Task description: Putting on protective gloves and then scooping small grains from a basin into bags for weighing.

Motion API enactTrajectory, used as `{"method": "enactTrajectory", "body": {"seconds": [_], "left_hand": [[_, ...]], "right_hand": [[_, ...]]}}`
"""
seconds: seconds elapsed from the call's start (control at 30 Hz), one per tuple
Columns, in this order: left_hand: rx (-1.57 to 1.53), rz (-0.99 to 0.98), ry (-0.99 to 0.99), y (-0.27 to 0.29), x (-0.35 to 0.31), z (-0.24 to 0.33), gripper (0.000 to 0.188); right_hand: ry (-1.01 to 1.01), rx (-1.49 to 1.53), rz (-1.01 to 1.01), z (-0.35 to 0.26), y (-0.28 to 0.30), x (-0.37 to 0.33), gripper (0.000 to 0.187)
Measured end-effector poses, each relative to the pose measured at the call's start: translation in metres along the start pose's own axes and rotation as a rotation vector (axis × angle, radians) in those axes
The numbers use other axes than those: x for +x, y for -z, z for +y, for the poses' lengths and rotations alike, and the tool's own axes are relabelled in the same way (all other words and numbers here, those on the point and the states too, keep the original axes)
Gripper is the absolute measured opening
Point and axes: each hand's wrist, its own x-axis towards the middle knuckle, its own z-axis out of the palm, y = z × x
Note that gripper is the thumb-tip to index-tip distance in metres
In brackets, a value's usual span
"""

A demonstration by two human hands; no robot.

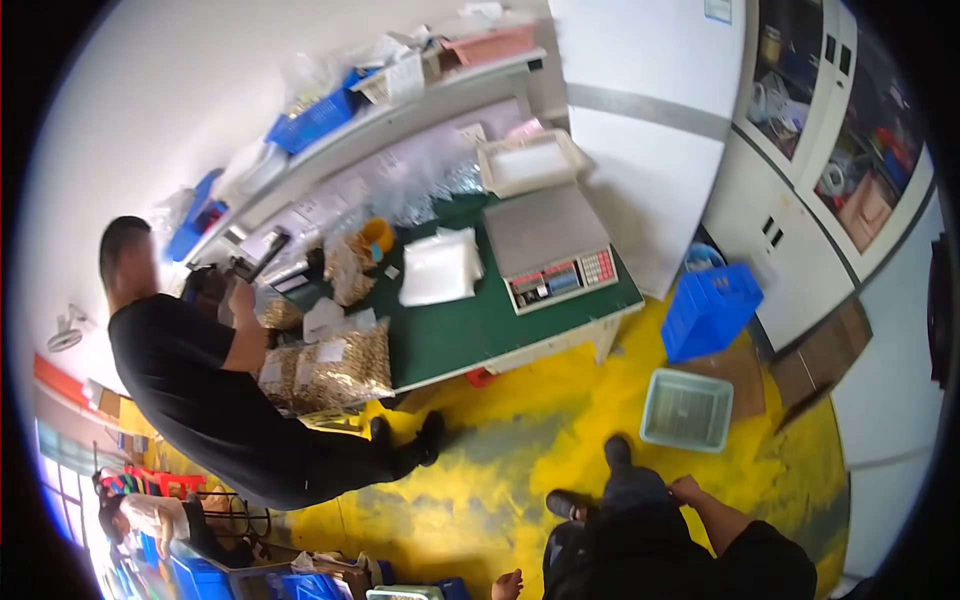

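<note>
My right hand [685, 490] hangs beside my right thigh, its fingers loosely curled together, with nothing visible in them. Low in the picture, my left hand [507, 585] swings out from my body; its fingers are curled in and the lower edge cuts it off. Neither hand touches an object. Nearest to my right hand is a pale green plastic basin [687, 410] on the floor. Ahead stands a green-topped table [450, 335] with a digital scale [550, 245], a stack of white plastic bags [440, 268] and a whitish tray [530, 163] on it.
A person in black [200, 380] stands at the table's left end, by large clear bags of small tan pieces [345, 365]. A blue crate [710, 312] stands before white cabinets [775, 225]. Above the table runs a loaded shelf [400, 120]. Blue bins [200, 578] stand lower left.
</note>
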Motion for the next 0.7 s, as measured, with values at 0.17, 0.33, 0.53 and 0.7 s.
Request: {"method": "enactTrajectory", "body": {"seconds": [0.17,0.33,0.53,0.7], "left_hand": [[-0.063,0.059,-0.107,0.027,0.004,0.055,0.051],[0.12,0.008,-0.222,-0.036,0.001,0.158,0.05],[0.525,-0.254,-0.597,-0.053,0.014,0.303,0.053],[0.494,-0.046,-0.794,0.005,-0.066,0.524,0.022]], "right_hand": [[0.019,0.125,0.024,-0.012,-0.008,0.036,0.035],[0.038,0.737,-0.012,0.017,0.042,0.05,0.031],[-0.122,0.994,0.034,0.089,0.075,0.068,0.026],[-0.178,1.122,0.095,0.154,0.034,0.112,0.024]]}}
